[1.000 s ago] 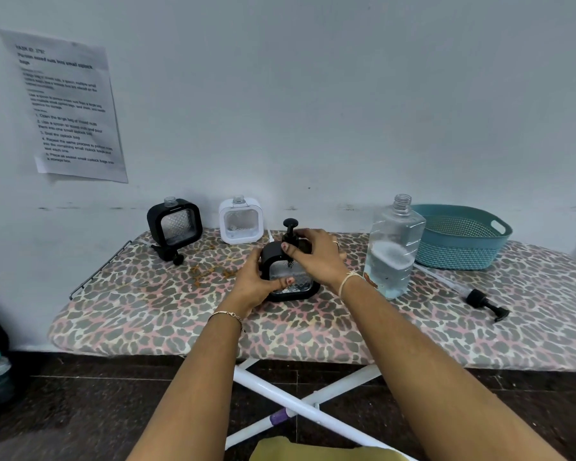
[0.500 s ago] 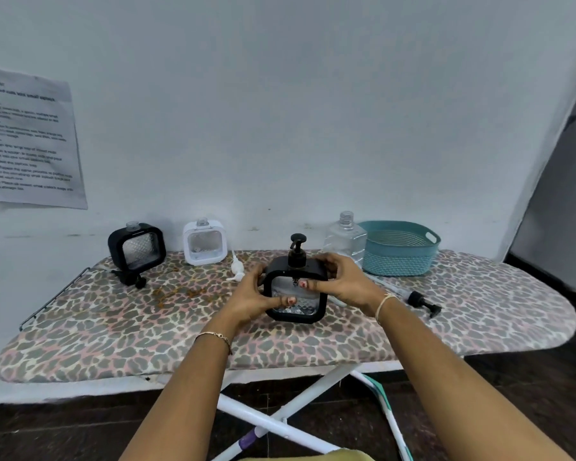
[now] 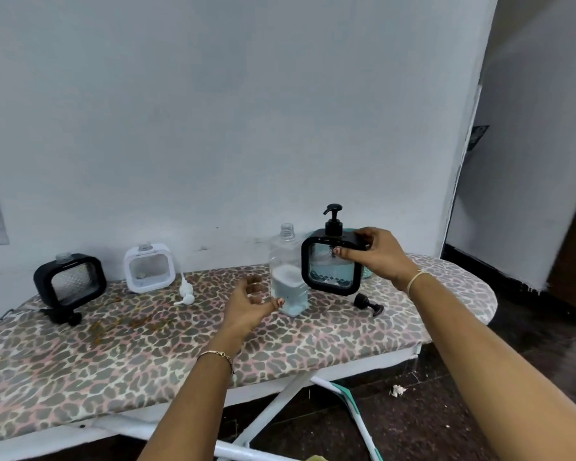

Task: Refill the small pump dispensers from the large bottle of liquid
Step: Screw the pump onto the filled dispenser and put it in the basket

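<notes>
My right hand [image 3: 376, 257] grips a black square pump dispenser [image 3: 326, 277] by its top right corner and holds it in the air, pump fitted, some liquid in its base. It hangs in front of the teal basket [image 3: 365, 273], to the right of the large clear bottle [image 3: 288, 277]. That bottle stands uncapped on the ironing board [image 3: 147, 344], part full. My left hand [image 3: 250, 307] hovers with loose fingers just left of the bottle, holding nothing. A second black dispenser [image 3: 70, 284] and a white dispenser [image 3: 149, 267] stand at the back left, both without pumps.
A white pump [image 3: 186, 292] lies on the board between the white dispenser and the bottle. One black pump [image 3: 368, 305] lies right of the bottle, another [image 3: 64, 316] under the left black dispenser. The board's right end sits near a doorway.
My left hand has let go of the black dispenser. My right hand has lifted it up and to the right, toward the basket. The view has swung right.
</notes>
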`<state>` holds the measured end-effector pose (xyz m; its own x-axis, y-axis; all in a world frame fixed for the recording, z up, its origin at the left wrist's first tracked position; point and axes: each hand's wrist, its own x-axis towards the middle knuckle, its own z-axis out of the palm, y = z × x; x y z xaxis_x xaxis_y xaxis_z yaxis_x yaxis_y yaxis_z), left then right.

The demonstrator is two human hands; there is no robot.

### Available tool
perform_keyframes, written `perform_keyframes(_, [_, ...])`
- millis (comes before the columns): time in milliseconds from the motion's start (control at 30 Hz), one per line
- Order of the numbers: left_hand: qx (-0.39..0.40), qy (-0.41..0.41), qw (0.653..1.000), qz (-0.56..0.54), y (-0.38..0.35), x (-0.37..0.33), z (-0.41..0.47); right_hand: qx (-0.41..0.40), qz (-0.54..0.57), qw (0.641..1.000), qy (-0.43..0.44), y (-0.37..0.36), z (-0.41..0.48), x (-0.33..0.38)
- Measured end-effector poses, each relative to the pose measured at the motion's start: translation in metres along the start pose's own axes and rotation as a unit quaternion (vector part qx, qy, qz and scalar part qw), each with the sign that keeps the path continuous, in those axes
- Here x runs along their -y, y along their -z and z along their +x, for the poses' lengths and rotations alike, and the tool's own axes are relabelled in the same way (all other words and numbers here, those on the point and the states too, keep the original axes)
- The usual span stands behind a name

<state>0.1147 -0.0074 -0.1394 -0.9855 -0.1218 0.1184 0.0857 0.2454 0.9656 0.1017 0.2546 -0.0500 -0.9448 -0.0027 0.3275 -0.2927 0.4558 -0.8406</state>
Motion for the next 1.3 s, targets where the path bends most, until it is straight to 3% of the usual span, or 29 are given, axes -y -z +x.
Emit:
perform_keyframes(333, [-0.015,0.025,0.995,0.098,-0.039,0.013,0.043,-0.112,-0.093,0.989,-0.027,0.013,0.076,-0.008])
perform_keyframes(533, [0.021,-0.002,0.998,0.066,-0.049,0.017,0.065,-0.151,-0.102,0.980,-0.084,-0.013,0.120,-0.023])
perform_keyframes(767, [0.095,-0.021,0.995,0.016,-0.045,0.023,0.077,-0.138,-0.148,0.970,-0.136,-0.037,0.156,-0.049])
perform_keyframes(1300, [0.110,-0.059,0.992,0.035,-0.040,0.025,0.084,-0.031,-0.253,0.949,-0.183,-0.089,0.172,-0.086])
